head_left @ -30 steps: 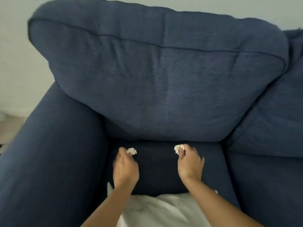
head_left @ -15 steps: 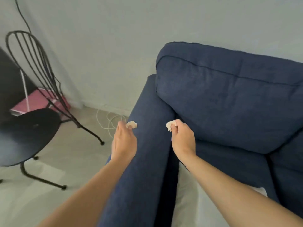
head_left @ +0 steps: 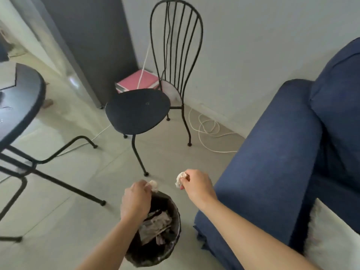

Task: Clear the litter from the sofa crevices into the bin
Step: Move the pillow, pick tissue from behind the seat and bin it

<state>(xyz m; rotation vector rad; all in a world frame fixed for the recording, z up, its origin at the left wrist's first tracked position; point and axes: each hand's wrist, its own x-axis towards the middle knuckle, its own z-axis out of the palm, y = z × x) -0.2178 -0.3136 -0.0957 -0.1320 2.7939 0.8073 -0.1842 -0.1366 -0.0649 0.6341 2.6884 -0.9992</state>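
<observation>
A person's left hand pinches a crumpled tissue over the rim of a black bin on the floor. The right hand pinches a second wad just beyond the bin, beside a blue sofa.

A small white paper wad sat pinched right over the round black bin. Another crumpled white wad hung just past the bin's rim, above the floor. The bin already held crumpled litter, beside the blue sofa.
</observation>
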